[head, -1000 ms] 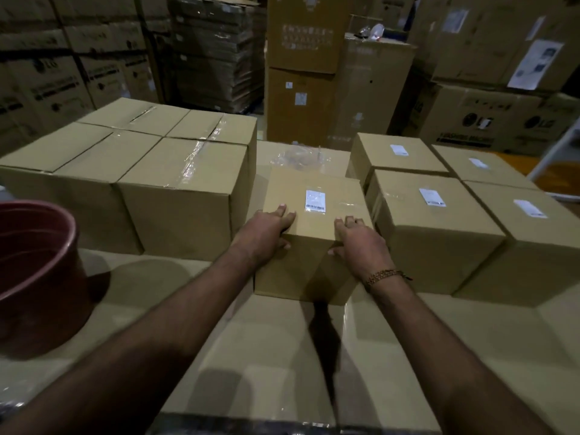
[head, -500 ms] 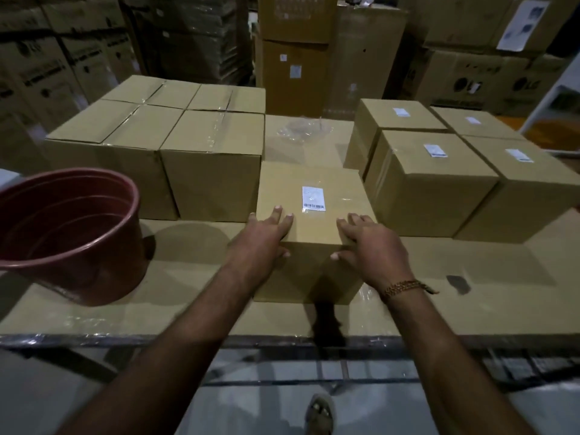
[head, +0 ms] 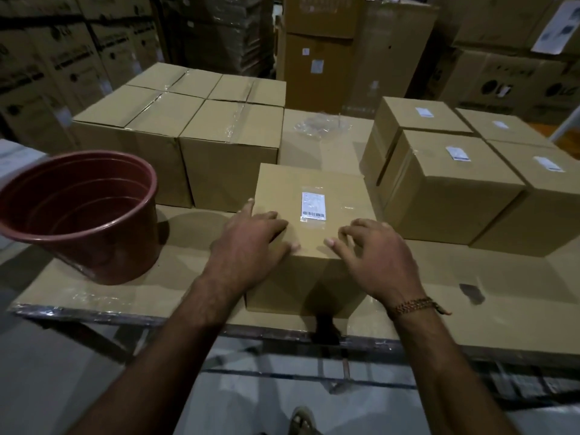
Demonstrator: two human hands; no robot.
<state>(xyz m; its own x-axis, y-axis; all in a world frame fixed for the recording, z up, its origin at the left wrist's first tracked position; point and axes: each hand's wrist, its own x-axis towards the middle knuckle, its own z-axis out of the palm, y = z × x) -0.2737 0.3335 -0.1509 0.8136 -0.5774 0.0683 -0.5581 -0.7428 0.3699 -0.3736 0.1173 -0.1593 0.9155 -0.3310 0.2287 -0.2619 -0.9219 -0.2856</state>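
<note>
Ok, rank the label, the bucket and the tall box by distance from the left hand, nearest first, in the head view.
1. Label: atop the small box, right of the left hand.
2. Bucket: to the left.
3. Tall box: upright at the back.

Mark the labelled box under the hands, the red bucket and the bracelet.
labelled box (head: 314,178), head view, bare top face above the label.
red bucket (head: 131,254), head view, outer wall.
bracelet (head: 413,304), head view, chain links at the wrist.

Warehouse: tall stacked cartons behind, taped boxes grouped on work table.
</note>
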